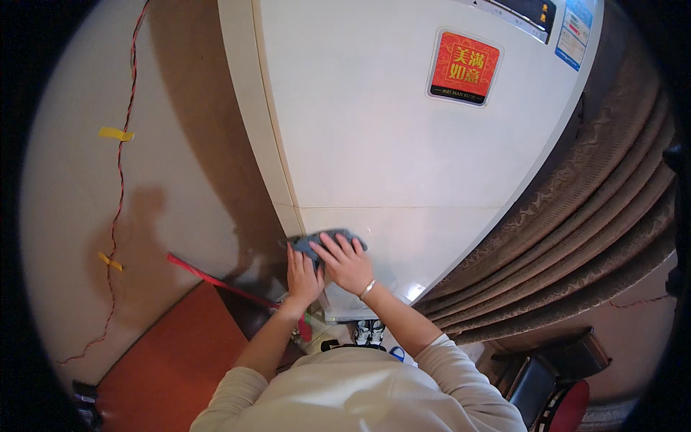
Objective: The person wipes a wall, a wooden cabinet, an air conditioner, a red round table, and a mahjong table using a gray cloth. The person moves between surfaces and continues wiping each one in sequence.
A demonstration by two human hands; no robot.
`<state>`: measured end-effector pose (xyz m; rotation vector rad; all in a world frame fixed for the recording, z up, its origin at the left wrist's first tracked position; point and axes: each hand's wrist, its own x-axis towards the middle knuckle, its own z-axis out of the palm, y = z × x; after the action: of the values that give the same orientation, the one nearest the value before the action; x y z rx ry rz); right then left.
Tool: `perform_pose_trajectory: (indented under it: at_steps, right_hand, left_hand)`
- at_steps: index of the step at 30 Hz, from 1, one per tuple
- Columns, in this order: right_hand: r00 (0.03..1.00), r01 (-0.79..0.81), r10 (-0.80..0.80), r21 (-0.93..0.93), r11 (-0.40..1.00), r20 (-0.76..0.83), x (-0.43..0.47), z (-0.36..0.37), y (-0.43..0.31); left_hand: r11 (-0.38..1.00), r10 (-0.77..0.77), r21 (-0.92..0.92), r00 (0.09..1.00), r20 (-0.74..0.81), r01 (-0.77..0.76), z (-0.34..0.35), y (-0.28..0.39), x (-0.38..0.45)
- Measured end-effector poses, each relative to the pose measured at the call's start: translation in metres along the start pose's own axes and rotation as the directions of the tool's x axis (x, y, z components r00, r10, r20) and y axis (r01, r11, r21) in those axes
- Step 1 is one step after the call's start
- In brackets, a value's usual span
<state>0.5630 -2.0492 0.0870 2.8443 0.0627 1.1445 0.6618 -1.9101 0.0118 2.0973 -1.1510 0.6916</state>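
Note:
Both my hands are on a grey-blue cloth (307, 245) against the lower front of a tall white floor-standing appliance (388, 156), which looks like an air conditioner. My left hand (304, 278) holds the cloth's left part near the panel's left edge, its fingers pointing up. Spread over the cloth's right part are the fingers of my right hand (348, 264), with a bracelet (367, 290) on that wrist. The cloth is bunched, and the fingers hide some of it. A thin seam crosses the panel just above the cloth.
Brown patterned curtains (545, 232) hang right of the appliance. A twisted red-and-black wire (120, 178) is taped to the left wall. Below it stand a reddish-brown panel (173, 356) and a red stick (216, 282). A dark chair (532, 383) is at lower right; sneakers (370, 331) show below me.

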Motion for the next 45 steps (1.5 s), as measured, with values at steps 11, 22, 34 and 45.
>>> perform_pose_trajectory:
  at_steps: [11, 22, 34, 45]
  right_hand:
    - [0.911, -0.088, 0.071, 0.024, 0.996, 0.407, -0.1, 0.015, 0.004]
    - [0.972, -0.094, 0.074, -0.081, 0.992, -0.225, 0.003, -0.029, 0.031]
    - [0.785, 0.124, -0.171, 0.12, 0.985, 0.595, -0.143, 0.019, 0.061]
    - [0.988, -0.085, 0.069, -0.114, 0.99, -0.14, -0.121, -0.065, 0.15]
  left_hand:
    - [0.997, 0.043, -0.08, 0.965, 0.26, -0.023, 0.012, 0.004, -0.068]
    - [0.983, 0.183, 0.031, 0.97, -0.157, -0.181, -0.002, 0.012, 0.033]
    - [0.998, 0.049, 0.011, 0.906, 0.42, -0.06, 0.056, 0.028, -0.123]
    - [0.989, 0.135, 0.058, 0.991, 0.007, -0.135, 0.077, 0.134, 0.003]
